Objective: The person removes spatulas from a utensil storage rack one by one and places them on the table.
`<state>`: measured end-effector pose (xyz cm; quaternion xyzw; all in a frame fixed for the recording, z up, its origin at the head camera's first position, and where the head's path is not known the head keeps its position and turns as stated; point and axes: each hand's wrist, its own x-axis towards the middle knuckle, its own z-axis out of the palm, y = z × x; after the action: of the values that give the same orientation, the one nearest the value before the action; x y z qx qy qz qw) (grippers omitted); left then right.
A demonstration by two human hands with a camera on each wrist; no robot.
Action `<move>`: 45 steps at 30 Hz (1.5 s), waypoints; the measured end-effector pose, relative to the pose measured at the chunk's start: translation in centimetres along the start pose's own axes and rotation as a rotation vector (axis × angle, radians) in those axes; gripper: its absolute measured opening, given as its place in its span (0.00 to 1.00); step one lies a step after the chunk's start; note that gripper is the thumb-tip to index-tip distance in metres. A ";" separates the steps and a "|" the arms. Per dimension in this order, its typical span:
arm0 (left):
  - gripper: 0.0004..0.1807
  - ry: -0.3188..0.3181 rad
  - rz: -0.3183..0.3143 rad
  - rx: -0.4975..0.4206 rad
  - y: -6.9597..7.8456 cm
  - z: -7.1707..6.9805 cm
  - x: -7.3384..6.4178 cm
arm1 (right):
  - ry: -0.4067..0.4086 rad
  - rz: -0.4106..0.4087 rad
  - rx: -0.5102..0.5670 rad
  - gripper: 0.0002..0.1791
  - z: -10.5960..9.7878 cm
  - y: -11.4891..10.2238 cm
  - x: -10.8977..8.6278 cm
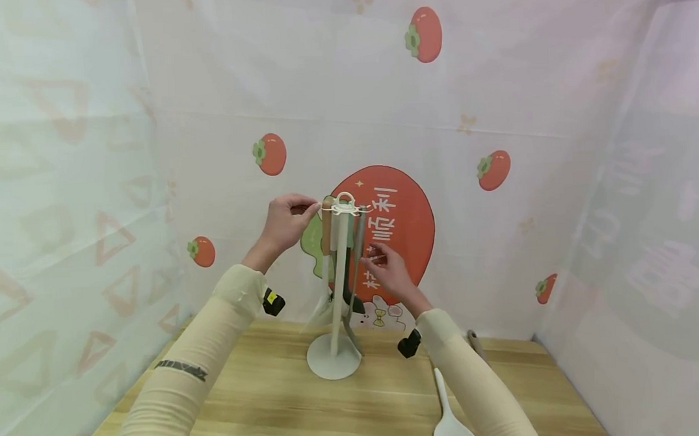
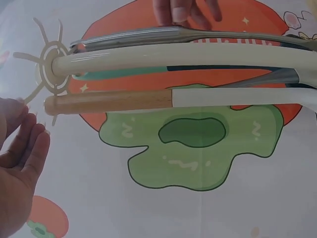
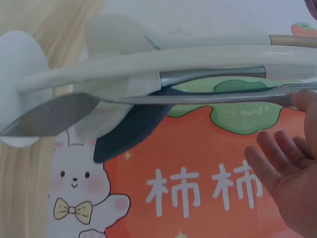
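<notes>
A white utensil stand rises from a round base, with several utensils hanging around its pole. At its top, my left hand pinches the tip of one curved hook. Beside that hook hangs a utensil with a wooden handle and a white neck. On the other side, my right hand has its fingers spread loosely, the thumb at the handle of a metal ladle-like utensil. A dark turner and a pale broad-headed utensil hang behind, partly hidden by the pole.
A white rice-paddle-shaped spoon lies on the wooden table near my right forearm. Behind that arm a grey-brown handle shows, mostly hidden. Printed cloth walls enclose the table at the back and sides.
</notes>
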<state>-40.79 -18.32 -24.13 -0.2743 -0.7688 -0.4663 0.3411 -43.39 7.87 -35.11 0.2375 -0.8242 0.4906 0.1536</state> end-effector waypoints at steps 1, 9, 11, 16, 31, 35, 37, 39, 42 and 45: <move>0.09 -0.005 -0.003 0.000 0.0 0.1 0.0 | 0.011 -0.005 0.028 0.30 0.1 -0.1 0.1; 0.09 -0.030 -0.015 0.038 0.4 0.5 0.2 | 0.054 -0.043 0.228 0.25 0.3 -0.5 0.5; 0.09 -0.027 -0.024 0.039 0.3 0.6 0.2 | 0.058 -0.052 0.230 0.24 0.4 -0.6 0.6; 0.10 -0.021 -0.043 0.030 0.1 0.7 0.3 | 0.071 -0.088 0.217 0.22 0.6 -0.8 0.6; 0.11 -0.015 -0.061 0.049 -0.3 1.2 0.7 | 0.107 -0.159 0.178 0.22 0.3 -1.3 0.2; 0.13 -0.033 -0.070 0.057 -0.3 1.3 0.6 | 0.094 -0.151 0.181 0.21 0.2 -1.4 0.1; 0.13 -0.036 -0.073 0.060 -0.3 1.3 0.5 | 0.093 -0.158 0.183 0.21 0.1 -1.4 0.1; 0.13 -0.037 -0.073 0.065 -0.3 1.3 0.5 | 0.101 -0.167 0.176 0.21 0.1 -1.3 0.1; 0.13 -0.037 -0.075 0.067 -0.2 1.2 0.5 | 0.116 -0.174 0.161 0.20 0.0 -1.3 0.2; 0.13 -0.035 -0.073 0.068 -0.2 1.2 0.6 | 0.128 -0.170 0.148 0.20 0.0 -1.4 0.1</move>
<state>-41.64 -17.23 -24.15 -0.2426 -0.7995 -0.4471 0.3194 -42.68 7.30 -34.05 0.2851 -0.7512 0.5496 0.2290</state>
